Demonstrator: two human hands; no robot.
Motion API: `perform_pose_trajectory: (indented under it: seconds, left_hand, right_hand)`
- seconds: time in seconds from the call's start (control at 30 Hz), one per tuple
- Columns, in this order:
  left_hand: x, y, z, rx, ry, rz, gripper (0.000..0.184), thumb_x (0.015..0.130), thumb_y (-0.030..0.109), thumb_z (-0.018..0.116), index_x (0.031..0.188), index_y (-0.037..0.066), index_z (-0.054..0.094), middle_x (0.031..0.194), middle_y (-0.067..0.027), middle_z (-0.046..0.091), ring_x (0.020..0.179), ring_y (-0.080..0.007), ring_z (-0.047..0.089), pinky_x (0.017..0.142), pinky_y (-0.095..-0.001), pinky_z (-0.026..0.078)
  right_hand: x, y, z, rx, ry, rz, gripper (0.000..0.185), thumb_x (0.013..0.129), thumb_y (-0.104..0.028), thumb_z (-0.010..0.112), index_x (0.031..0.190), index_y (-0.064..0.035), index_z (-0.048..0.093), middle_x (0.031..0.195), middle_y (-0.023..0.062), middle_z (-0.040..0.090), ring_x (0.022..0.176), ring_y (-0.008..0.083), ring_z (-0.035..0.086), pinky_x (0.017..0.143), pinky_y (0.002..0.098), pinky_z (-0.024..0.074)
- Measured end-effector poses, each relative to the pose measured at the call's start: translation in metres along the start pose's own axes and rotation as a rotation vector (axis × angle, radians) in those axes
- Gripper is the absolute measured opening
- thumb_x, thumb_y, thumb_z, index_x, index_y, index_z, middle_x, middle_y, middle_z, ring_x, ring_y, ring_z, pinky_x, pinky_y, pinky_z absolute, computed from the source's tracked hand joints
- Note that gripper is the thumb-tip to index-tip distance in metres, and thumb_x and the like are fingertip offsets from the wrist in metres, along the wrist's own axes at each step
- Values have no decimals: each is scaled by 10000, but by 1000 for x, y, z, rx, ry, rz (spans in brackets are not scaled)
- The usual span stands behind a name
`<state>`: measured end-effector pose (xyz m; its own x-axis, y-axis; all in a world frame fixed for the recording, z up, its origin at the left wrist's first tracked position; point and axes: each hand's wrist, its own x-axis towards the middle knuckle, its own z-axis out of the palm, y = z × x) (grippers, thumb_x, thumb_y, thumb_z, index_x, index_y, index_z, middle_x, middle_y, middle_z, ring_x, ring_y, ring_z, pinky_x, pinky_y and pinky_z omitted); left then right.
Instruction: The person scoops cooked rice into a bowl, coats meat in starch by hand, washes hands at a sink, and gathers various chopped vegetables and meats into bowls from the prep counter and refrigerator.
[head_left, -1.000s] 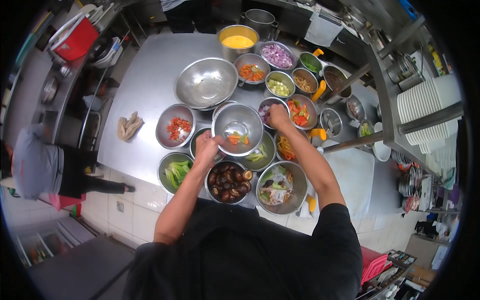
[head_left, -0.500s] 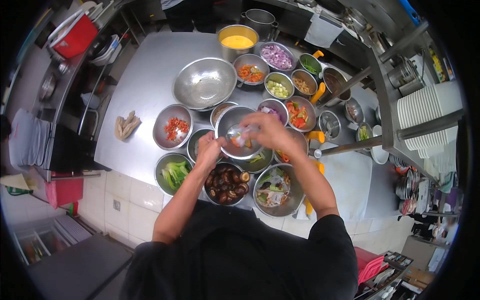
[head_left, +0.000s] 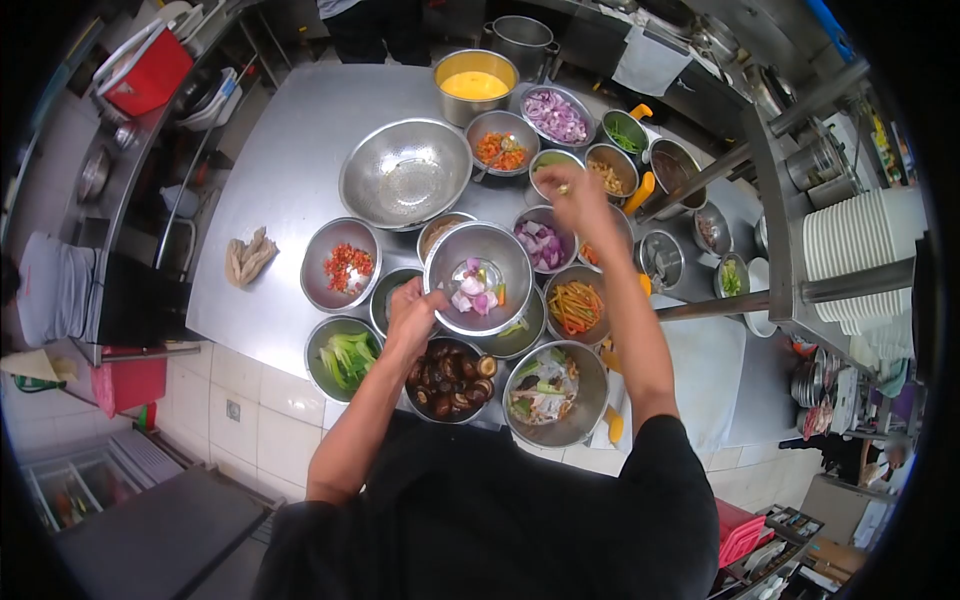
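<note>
My left hand [head_left: 411, 318] grips the rim of a steel mixing bowl [head_left: 446, 254], held above the other bowls. Inside it lie chopped red onion pieces [head_left: 475, 293] with a few orange and green bits. My right hand [head_left: 580, 192] is at the bowl of pale green diced vegetable [head_left: 553, 158], fingers curled together over its near edge. What they hold, if anything, I cannot make out. Close by are a bowl of red onion [head_left: 541, 243], a bowl of orange-red strips [head_left: 577, 306] and a bowl of brown mushrooms [head_left: 455, 378].
A large perforated bowl [head_left: 360, 186] and a pot of yellow liquid [head_left: 475, 88] stand farther back. Chopped red pieces [head_left: 347, 268] and leafy greens [head_left: 345, 358] fill bowls at left. A crumpled cloth [head_left: 249, 257] lies on the steel table. Shelf posts [head_left: 715, 305] rise at right.
My right hand has moved from over the held bowl, up and right to the pale green vegetable bowl. Onion pieces now show in the held bowl, which my left hand still grips.
</note>
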<state>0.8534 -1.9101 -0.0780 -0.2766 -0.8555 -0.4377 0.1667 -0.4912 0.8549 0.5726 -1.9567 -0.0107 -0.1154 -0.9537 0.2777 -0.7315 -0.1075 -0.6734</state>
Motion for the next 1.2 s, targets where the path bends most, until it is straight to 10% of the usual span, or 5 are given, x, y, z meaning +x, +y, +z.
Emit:
perform_pose_trajectory:
  seconds: [0.17,1.0,1.2]
  left_hand:
    - [0,-2,3,-28,21,-8,129,685,-45,548,805,-26,590,716,-55,598,589,-113,534,540,-250,419]
    - [8,12,21,22,32,-4,208,678,-63,537,884,-36,555,738,-62,592,548,-102,523,467,-217,393]
    - [13,12,29,-13,14,-18,251,681,-72,529,929,-51,560,778,-81,611,598,-123,552,508,-234,431]
  right_hand:
    - [52,124,27,-611,-351,60,270,697,-158,677,959,-110,716,911,165,679,852,305,659,781,371,519]
    - [43,152,28,-375,-54,82,366,690,-41,631,1054,-21,654,816,234,646,807,355,647,737,412,509]
    - [18,69,-5,264,-116,247,323,737,-77,644,1055,-21,660,852,162,693,768,295,673,737,359,526]
